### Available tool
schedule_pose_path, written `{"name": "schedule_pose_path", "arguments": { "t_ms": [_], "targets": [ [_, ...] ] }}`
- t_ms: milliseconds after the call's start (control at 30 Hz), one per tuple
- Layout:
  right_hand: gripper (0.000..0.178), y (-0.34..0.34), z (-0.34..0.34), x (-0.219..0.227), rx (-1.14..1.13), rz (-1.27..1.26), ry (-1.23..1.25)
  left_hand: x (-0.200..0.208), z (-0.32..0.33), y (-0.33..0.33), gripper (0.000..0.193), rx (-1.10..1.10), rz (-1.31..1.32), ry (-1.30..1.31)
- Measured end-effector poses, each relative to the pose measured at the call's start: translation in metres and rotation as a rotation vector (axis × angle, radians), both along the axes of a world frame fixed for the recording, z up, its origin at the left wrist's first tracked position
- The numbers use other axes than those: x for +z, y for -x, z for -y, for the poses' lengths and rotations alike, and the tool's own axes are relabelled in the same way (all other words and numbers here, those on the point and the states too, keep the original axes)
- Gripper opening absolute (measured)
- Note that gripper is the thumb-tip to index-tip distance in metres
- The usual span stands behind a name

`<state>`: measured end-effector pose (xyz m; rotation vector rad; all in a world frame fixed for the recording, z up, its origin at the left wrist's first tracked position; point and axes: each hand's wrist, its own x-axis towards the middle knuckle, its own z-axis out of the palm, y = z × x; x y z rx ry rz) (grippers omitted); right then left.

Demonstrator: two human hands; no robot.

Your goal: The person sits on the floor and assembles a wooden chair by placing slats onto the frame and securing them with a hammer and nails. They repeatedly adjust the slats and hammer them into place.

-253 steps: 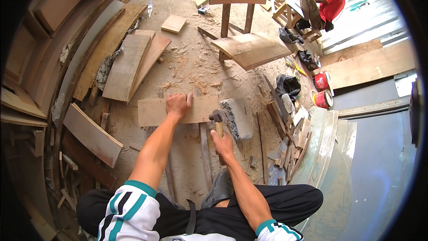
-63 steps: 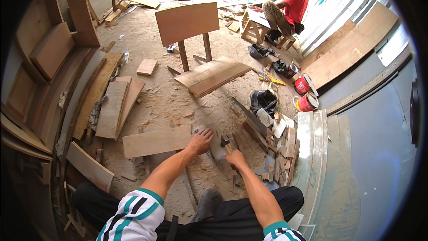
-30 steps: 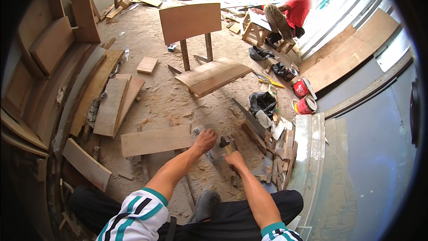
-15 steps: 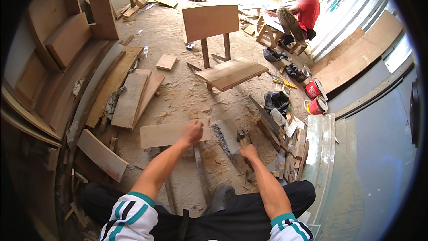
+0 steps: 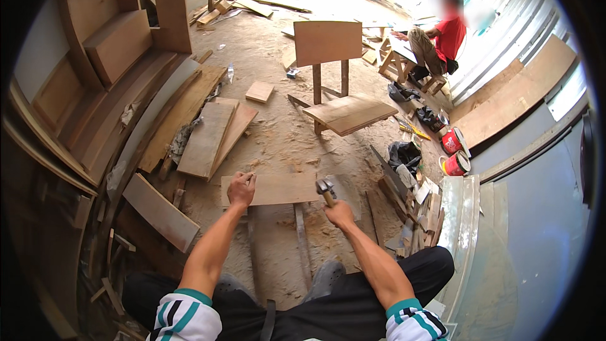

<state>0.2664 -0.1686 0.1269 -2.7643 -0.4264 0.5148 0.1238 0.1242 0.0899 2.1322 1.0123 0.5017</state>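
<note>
Pale wooden board [image 5: 281, 188] was lying crosswise in front of the person's knees, on top of two narrow strips [image 5: 303, 240] that ran back toward the feet. Left hand [image 5: 241, 189] was over its left end, fingers curled nearly closed (whether they pinched anything small, I couldn't tell). Right hand [image 5: 339, 213] was wrapped snugly around the handle of a hammer [image 5: 326, 188], head up, right by the board's other end.

Half a second earlier the left hand was near the board's right end and the hammer was out over the far side of the grey block [image 5: 348, 194], so both had shifted left relative to the board. A second back, that left hand was over at the block itself.

As for stuff in the way, the hammer and right hand covered a chunk of the block. Off to the right sat a heap of wood scraps [image 5: 431, 215], with a black plastic bag [image 5: 405, 156] just beyond and two red tins [image 5: 456, 164] past that. Straight ahead stood a wooden chair [image 5: 328, 43], with loose planks [image 5: 205, 139] to the left. Farther off, someone in a red shirt [image 5: 451, 40] sat on a low stool.
</note>
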Motion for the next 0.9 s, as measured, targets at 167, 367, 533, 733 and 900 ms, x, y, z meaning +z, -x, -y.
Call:
{"name": "schedule_pose_path", "arguments": {
  "t_ms": [167,367,533,733,900],
  "targets": [
    [0.042,0.035,-0.052,-0.009,0.099,-0.193,0.045,-0.031,-0.009,0.023,0.025,0.021,0.010,0.043],
    [0.039,0.065,-0.070,-0.023,0.131,-0.190,-0.016,-0.043,-0.007,0.041,0.026,0.128,0.101,0.177],
    [0.041,0.067,-0.076,-0.020,0.098,-0.242,-0.046,-0.049,-0.003,0.053,0.028,0.059,0.037,0.177],
    [0.040,0.077,-0.092,-0.017,0.217,-0.141,-0.121,-0.053,0.000,0.057,0.026,-0.048,0.039,0.048],
    [0.039,0.089,-0.111,0.003,0.115,-0.348,-0.115,-0.044,-0.003,0.061,0.023,-0.126,0.105,-0.008]
  ]
}}
